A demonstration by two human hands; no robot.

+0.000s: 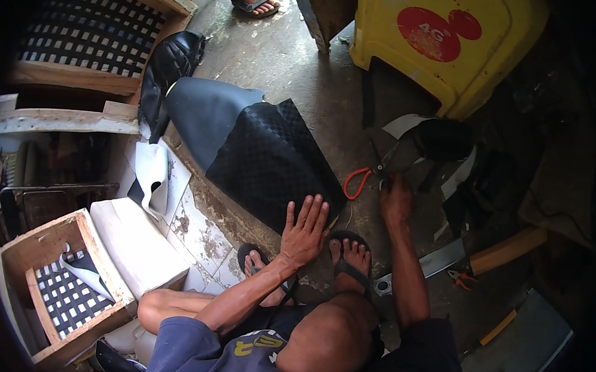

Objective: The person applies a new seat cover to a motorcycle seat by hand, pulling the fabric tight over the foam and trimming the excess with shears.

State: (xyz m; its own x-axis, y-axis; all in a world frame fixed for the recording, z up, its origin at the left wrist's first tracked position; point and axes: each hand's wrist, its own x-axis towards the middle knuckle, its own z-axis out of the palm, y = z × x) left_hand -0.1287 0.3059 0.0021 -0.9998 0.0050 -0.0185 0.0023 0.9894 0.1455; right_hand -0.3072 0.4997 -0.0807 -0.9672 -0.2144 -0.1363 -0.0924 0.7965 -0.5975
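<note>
My left hand [302,233] lies open, fingers apart, flat on a black checkered sheet of material [266,158], which overlaps a smoother grey-black piece [201,115] on the floor. To the right of the sheet, my right hand [396,200] is closed on one handle of the scissors [358,178], whose other, red handle lies out to the left with the blades pointing away from me.
Wooden frames with woven straps [96,77] [74,289], a white block [129,238] and white scraps [152,179] line the left. A yellow plastic stool [449,83], dark scraps [443,139], a metal bar [427,265] and orange-handled pliers [462,281] sit right. Another person's sandalled foot [256,4] stands at the top.
</note>
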